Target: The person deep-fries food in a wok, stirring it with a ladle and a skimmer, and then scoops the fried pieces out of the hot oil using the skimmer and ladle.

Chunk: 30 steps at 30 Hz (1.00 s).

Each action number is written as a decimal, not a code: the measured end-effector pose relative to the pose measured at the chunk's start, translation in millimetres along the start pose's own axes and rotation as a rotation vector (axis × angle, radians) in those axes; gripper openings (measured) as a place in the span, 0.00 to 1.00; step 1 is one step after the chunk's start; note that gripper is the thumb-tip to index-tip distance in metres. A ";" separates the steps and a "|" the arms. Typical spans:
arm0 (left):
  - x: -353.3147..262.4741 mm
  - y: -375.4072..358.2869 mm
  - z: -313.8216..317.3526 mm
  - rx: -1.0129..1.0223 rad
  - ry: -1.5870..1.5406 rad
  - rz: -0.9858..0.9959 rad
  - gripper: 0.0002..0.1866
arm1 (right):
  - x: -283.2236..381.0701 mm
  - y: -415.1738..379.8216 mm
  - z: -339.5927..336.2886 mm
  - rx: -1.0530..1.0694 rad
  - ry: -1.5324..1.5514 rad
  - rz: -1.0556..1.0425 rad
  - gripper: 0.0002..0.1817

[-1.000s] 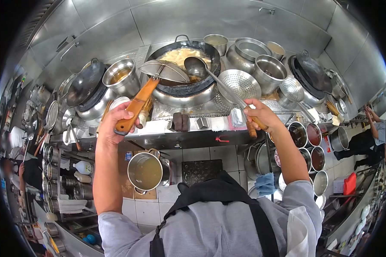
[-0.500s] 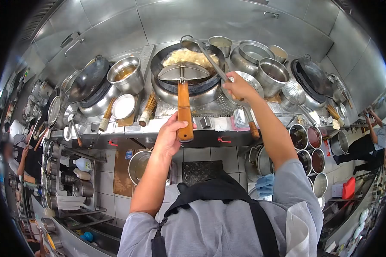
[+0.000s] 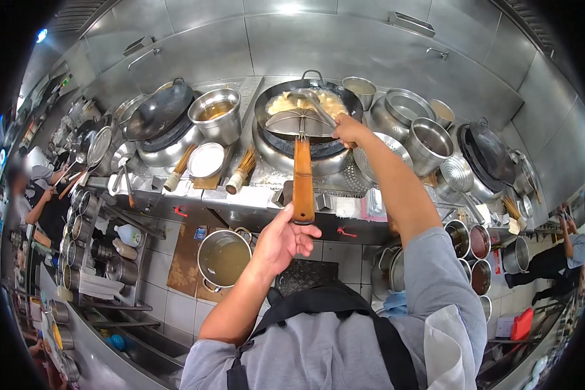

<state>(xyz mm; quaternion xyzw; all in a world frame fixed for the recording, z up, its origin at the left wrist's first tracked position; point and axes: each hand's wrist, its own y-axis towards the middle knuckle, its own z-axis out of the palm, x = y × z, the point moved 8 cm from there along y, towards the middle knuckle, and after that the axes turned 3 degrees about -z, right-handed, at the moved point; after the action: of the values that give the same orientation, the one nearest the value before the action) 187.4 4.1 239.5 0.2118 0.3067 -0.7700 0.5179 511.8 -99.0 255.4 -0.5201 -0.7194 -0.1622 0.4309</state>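
A black wok (image 3: 264, 107) on the middle burner holds pale yellow, battered-looking food (image 3: 333, 104) in liquid. Across its near rim lies a mesh strainer (image 3: 283, 124) whose long wooden handle (image 3: 303, 182) points at me. My left hand (image 3: 281, 244) is open, palm up, fingers spread, with the thumb right at the handle's end. In my right hand (image 3: 352, 130) is the handle of a metal ladle (image 3: 318, 104), its bowl down at the food. The ladle's grip end is hidden by my fist.
A steel pot of brown liquid (image 3: 233, 130) and a bowl of white stuff (image 3: 206, 160) stand left of the burner, near bamboo brushes (image 3: 241, 170). A perforated strainer (image 3: 382, 155) and several pots sit to the right. A large pot (image 3: 205, 257) stands on the floor. Co-workers are at both sides.
My left hand has opened off the strainer's wooden handle and turned palm up. My right hand has moved forward over the wok, lowering the ladle into the food. The view has shifted.
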 end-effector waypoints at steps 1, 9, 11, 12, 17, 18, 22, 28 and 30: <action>1.3 -7.3 -5.9 -0.011 0.031 0.021 0.31 | 4.9 -2.7 0.3 -0.013 0.025 -0.033 0.24; 145.7 -64.2 -168.8 -0.045 0.360 -0.290 0.37 | -8.2 -24.8 -3.6 0.053 0.323 0.024 0.26; 209.6 -87.2 -223.7 -0.069 0.399 -0.463 0.32 | -3.7 -23.2 -10.9 0.069 0.284 0.064 0.24; 242.1 -101.5 -261.2 -0.175 0.443 -0.548 0.29 | -1.2 -23.5 -14.1 0.037 0.168 0.024 0.24; 285.1 -171.8 -346.8 -0.345 1.002 -0.671 0.24 | 15.8 -47.9 -19.9 -0.046 0.006 -0.161 0.27; 283.1 -178.7 -349.2 -0.285 1.237 -0.628 0.24 | 15.5 -49.4 -24.2 -0.027 0.054 -0.167 0.27; 292.1 -181.5 -359.7 -0.093 1.797 -0.499 0.23 | 11.7 -36.0 -21.2 0.180 0.177 -0.029 0.27; 281.3 -178.5 -397.0 -0.720 0.909 -0.655 0.16 | 25.1 -32.2 -5.4 0.010 0.026 -0.067 0.24; 253.5 -151.3 -381.7 -0.592 1.047 -0.419 0.13 | 7.3 -27.5 -4.1 -0.029 0.094 -0.068 0.24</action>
<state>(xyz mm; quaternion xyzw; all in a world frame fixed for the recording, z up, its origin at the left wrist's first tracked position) -44.4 140.6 -161.1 0.3437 0.7539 -0.5321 0.1744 488.6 -108.6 269.5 -0.4933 -0.7132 -0.2112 0.4510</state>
